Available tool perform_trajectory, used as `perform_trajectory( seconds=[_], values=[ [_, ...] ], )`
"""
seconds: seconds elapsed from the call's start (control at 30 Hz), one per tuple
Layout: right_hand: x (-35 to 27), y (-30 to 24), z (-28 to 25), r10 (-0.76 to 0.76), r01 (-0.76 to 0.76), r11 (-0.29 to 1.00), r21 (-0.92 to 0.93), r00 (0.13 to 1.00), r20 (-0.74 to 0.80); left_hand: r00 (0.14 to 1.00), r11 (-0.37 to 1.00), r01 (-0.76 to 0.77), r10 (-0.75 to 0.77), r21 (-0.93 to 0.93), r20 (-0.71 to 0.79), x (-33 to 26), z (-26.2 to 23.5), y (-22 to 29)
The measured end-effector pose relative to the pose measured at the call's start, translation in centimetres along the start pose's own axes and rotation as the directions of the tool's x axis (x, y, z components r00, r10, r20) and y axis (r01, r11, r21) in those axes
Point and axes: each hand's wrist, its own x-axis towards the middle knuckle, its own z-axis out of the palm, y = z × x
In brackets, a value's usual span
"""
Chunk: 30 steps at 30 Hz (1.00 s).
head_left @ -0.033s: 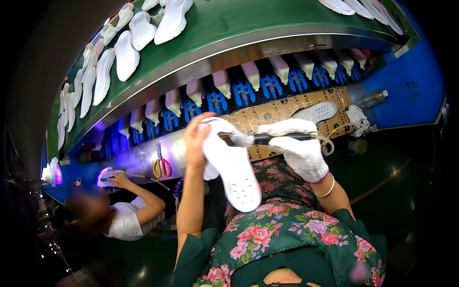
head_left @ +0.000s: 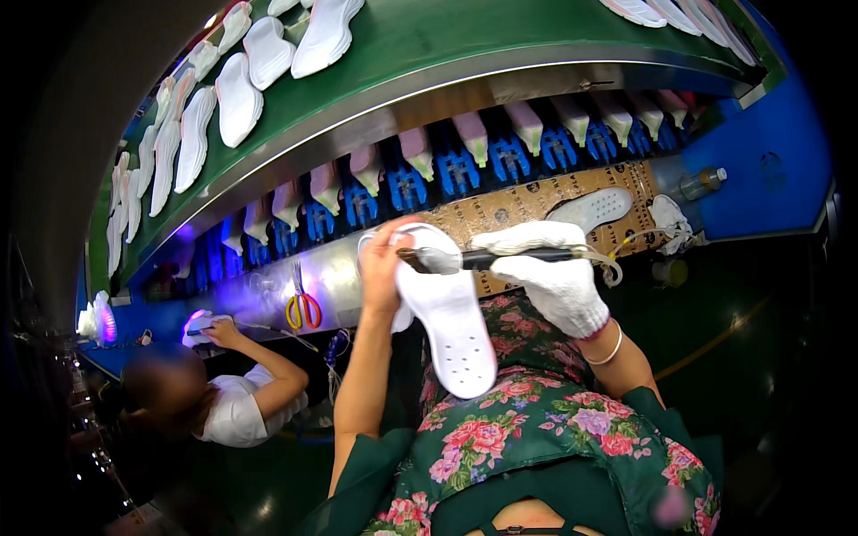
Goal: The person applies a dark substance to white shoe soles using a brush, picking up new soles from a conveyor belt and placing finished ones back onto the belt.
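My bare left hand [head_left: 382, 272] grips a white shoe sole [head_left: 458, 335] at its far end, with the fingers round its edge. Small holes dot the sole's near end, and part of another white piece shows behind it. In a white knit glove, my right hand [head_left: 554, 281] holds a black-handled brush [head_left: 483, 260] level, its head lying across the far part of the sole. A pale hose [head_left: 611, 266] runs from the handle's rear end. Beyond my right hand, a grey-white sole [head_left: 593, 209] with holes rests on brown cardboard [head_left: 509, 213].
White soles stand on the green belt [head_left: 465, 54] at the back. Under it runs a row of pink-and-green shoe lasts [head_left: 416, 154] in blue clamps. Scissors [head_left: 304, 308] lie on the metal ledge. A co-worker [head_left: 246, 406] sits at left; a bottle [head_left: 702, 183] lies at right.
My left hand and the sole have shifted slightly right, and the sole's far end has tilted. The brush's head has moved a little left over the sole.
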Motion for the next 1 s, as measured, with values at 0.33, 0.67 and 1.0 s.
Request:
perform_trajectory(
  seconds=[0.33,0.67,1.0],
  values=[
    [1.8,0.7,0.6,-0.133,0.152,0.864,-0.479,0.988,0.072,0.741,0.499,0.631,-0.162,-0.594,0.651,-6.7,3.2,-5.5],
    [3.8,0.5,1.1,-0.545,0.628,0.362,-0.689,0.742,0.39,0.928,0.395,0.21,0.208,-0.894,0.31,-3.2,5.8,-4.8],
    [1.6,0.9,0.5,-0.43,0.552,0.522,-0.651,0.829,0.358,0.993,0.845,0.092,-0.115,-0.527,-0.011,-3.2,6.5,-4.2]
  ],
)
